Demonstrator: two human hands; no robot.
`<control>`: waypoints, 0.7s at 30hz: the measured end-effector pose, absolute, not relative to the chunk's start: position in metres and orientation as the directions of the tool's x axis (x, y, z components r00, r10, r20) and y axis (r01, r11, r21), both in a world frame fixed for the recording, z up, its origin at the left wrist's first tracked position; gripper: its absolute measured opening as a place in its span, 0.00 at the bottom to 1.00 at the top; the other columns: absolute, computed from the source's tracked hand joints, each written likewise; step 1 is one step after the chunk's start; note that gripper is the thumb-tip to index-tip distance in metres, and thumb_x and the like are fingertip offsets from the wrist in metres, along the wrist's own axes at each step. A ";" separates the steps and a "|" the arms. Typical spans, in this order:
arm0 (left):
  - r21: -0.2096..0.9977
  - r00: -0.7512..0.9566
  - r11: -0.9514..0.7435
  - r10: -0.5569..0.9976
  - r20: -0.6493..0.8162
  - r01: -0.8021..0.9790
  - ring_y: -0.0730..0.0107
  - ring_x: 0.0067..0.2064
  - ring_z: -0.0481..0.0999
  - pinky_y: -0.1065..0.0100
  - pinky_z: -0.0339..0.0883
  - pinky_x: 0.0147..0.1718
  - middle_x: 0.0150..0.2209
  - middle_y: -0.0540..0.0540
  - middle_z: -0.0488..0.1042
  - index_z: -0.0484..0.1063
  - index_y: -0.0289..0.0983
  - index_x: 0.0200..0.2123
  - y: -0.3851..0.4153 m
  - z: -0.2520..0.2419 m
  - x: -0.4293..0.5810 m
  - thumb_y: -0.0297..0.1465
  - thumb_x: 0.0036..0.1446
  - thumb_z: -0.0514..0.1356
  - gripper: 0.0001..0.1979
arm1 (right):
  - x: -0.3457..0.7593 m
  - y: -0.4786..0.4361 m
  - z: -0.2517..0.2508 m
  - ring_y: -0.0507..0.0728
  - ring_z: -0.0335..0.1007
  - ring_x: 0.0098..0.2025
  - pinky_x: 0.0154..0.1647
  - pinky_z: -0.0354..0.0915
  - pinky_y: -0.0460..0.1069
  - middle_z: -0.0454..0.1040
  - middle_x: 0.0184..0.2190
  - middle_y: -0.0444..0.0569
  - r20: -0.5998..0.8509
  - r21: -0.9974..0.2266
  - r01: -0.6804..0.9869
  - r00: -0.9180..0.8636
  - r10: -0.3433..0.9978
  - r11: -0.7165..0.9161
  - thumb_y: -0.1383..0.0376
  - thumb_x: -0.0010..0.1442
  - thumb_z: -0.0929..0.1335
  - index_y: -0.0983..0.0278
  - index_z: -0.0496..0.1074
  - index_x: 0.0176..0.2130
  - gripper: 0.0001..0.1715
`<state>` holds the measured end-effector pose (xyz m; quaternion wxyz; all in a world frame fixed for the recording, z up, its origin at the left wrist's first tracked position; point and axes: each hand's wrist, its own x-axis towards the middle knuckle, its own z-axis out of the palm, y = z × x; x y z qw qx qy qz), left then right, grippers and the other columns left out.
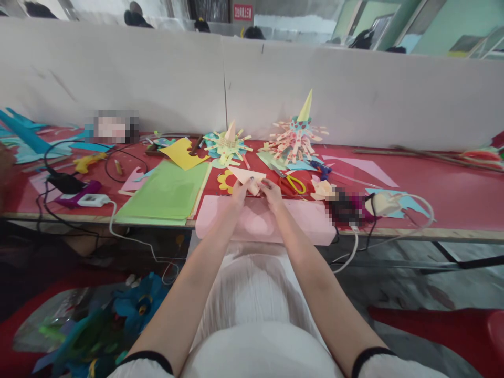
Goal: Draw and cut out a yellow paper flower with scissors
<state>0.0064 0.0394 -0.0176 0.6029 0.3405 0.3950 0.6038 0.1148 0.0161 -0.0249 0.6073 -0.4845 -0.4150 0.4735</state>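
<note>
Between my hands is a pale peach piece of paper [244, 174], folded or rolled, with a point toward the upper left. My left hand [241, 191] is closed on its left side. My right hand [271, 192] pinches its right end. Under my wrists a pink sheet [212, 216] lies along the table's front edge. A yellow scalloped paper ring [223, 181] is just left of my left hand. Scissors with yellow handles [296, 184] lie to the right of my right hand. Farther back stand two layered paper pieces with cones, one smaller [230, 143] and one taller [301, 134].
Green sheets [161, 191] and a yellow sheet [183, 153] lie at left on the red table [444, 184]. Power strips [81, 194] with cables are at left and right. A white partition [157, 79] stands behind. Red chairs [444, 328] are below.
</note>
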 end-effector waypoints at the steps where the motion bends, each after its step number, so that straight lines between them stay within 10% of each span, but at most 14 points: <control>1: 0.891 -0.047 0.040 0.997 -0.069 -0.452 0.58 0.45 0.75 0.56 0.67 0.47 0.39 0.43 0.77 0.70 0.37 0.34 0.040 -0.018 0.006 0.29 0.45 0.65 0.11 | 0.114 0.016 -0.024 0.51 0.65 0.20 0.20 0.59 0.46 0.73 0.21 0.42 0.046 -0.982 -0.169 0.208 0.977 0.082 0.51 0.39 0.73 0.63 0.71 0.36 0.27; 21: 0.735 0.140 0.080 0.990 0.021 -0.673 0.61 0.54 0.71 0.63 0.67 0.49 0.49 0.43 0.74 0.71 0.38 0.40 0.029 -0.003 -0.003 0.31 0.51 0.60 0.12 | 0.115 0.013 -0.018 0.48 0.63 0.21 0.19 0.55 0.44 0.73 0.26 0.41 -0.086 -0.889 -0.457 0.202 0.976 0.016 0.55 0.35 0.75 0.61 0.71 0.35 0.26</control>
